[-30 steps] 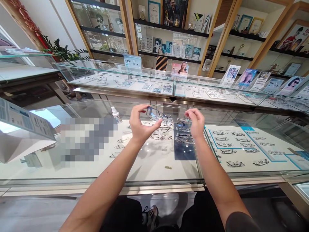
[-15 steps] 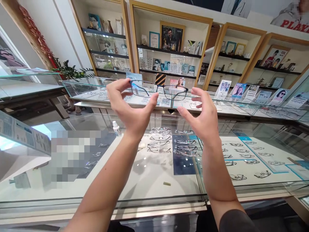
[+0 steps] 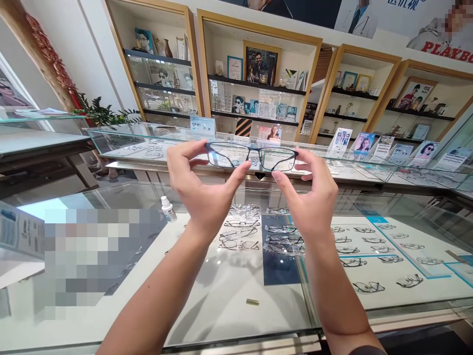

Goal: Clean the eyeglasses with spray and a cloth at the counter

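The left hand (image 3: 201, 190) and the right hand (image 3: 313, 195), both partly curled, hold the dark-framed glasses (image 3: 253, 149) between them at the outer corners, above the glass surface (image 3: 218, 323), and if one light fingertip grip becomes loose, the glasses may tilt and fall.

Glasses frame (image 3: 254, 149), toward 1 o'clock: dark, smooth; metal or plastic, cannot tell. Lenses (image 3: 225, 156): clear, glossy. White bottle (image 3: 169, 211), 8 o'clock: looks plastic. Countertop (image 3: 207, 320), 6 o'clock: glass, glossy. Shelf surround (image 3: 258, 28), 12 o'clock: wood, smooth.
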Available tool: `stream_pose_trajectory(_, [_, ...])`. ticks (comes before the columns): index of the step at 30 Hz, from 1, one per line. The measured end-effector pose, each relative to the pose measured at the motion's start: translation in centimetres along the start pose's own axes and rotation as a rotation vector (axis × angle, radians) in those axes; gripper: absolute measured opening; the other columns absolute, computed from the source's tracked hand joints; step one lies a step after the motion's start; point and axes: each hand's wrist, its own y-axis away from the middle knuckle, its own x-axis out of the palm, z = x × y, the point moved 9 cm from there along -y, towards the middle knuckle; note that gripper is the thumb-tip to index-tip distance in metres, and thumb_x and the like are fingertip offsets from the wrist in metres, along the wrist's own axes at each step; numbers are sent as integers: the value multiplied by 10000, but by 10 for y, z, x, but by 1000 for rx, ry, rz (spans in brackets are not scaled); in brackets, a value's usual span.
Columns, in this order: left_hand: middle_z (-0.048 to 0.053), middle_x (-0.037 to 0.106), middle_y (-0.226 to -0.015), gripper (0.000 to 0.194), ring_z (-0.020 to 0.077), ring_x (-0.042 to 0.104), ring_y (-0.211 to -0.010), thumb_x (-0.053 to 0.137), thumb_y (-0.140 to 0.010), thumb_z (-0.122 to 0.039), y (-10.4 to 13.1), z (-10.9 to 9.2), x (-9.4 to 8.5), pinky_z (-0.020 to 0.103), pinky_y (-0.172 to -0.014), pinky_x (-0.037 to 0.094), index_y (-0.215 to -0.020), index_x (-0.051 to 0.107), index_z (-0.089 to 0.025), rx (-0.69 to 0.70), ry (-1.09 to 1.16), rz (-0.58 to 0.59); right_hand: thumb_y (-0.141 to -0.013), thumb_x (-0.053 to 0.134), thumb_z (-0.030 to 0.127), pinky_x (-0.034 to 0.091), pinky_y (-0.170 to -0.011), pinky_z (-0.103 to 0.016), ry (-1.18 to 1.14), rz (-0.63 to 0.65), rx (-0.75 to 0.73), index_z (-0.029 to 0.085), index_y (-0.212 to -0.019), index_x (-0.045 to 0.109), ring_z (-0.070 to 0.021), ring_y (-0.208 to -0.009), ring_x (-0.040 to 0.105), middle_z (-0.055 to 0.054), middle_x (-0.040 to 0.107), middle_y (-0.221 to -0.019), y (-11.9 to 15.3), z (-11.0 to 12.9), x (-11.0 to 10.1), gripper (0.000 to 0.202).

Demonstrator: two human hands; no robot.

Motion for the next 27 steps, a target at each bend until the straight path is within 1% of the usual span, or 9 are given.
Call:
stream_pose_trajectory(5, [88,680,-1267,626,341,704,-1132,932,-783,-587,-4,3,2,555,-946,614,-1289,653,-344,-56,48,100,-976,739,559,627,-895,-472,71,20,24,279,-1365,668,-285,-1059,755,-93,770,-1290,-2,-6,1,485])
stream_pose_trajectory(8, [74,712,-1245,572,342,720,-1125,919,-806,-568,-8,2,2,572,-963,612,-1284,686,-355,-57,63,166,-985,726,550,624,-889,-468,96,37,39,280,-1363,673,-280,-1051,760,-91,780,-1271,-3,-10,1,467])
stream_pose_trajectory(12, [56,762,-1184,499,332,740,-1090,886,-841,-581,-10,0,4,570,-957,615,-1256,716,-362,-49,21,227,-988,724,521,618,-900,-485,116,31,63,271,-1375,679,-281,-1033,763,-106,774,-1286,-3,-13,-1,462])
stream_pose_trajectory(16, [53,785,-1130,476,322,750,-1024,871,-841,-609,-8,1,7,554,-928,621,-1213,741,-342,-53,30,238,-985,719,514,614,-909,-509,136,29,72,269,-1398,681,-289,-1028,761,-120,761,-1304,-3,-15,-3,482])
stream_pose_trajectory(22, [55,784,-1125,463,334,736,-1059,832,-863,-640,-6,0,9,569,-966,595,-1214,745,-351,-64,19,246,-984,715,521,621,-895,-500,145,56,92,262,-1387,698,-282,-1013,756,-116,776,-1260,-4,-17,-2,479])
stream_pose_trajectory(27, [46,781,-1129,473,327,743,-1033,851,-846,-637,-6,1,8,567,-941,605,-1219,741,-368,-60,11,235,-1009,683,507,622,-887,-497,171,72,62,260,-1397,702,-277,-1005,748,-116,782,-1214,-3,-14,-1,461])
